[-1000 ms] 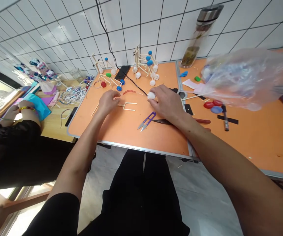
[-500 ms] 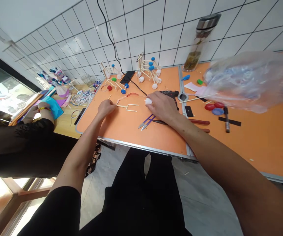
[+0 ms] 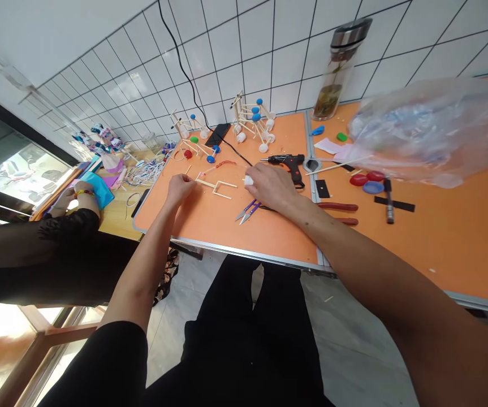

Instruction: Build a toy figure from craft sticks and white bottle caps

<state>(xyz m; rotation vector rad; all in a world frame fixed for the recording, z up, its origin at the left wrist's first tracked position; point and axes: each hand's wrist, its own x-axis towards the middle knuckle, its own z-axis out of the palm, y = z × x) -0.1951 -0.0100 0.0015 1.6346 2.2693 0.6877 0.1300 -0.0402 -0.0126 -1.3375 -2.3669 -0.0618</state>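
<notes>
My left hand [image 3: 180, 188] is closed, pinching the end of a fork-shaped frame of thin wooden sticks [image 3: 215, 187] just over the orange table. My right hand [image 3: 272, 186] is curled round a small white piece [image 3: 249, 180], whose exact kind I cannot make out. Under and in front of the right fingers lie purple-handled thread snips [image 3: 247, 213], blades toward me. Beyond that hand is a black and orange glue gun [image 3: 291, 165]. Red-handled pliers [image 3: 339, 207] stick out from beneath the right wrist.
Stick models with coloured balloon-like ends [image 3: 254, 118] stand at the back near a dark phone-like slab [image 3: 218, 135]. A glass tea bottle [image 3: 331, 96], a plastic bag [image 3: 422, 130] and a marker [image 3: 388, 200] are at right. A co-worker's hand [image 3: 83, 192] is at far left.
The stick frame has turned slightly, its prongs now pointing a little downward. My right hand has shifted slightly toward the frame with the white piece, and more of the glue gun shows.
</notes>
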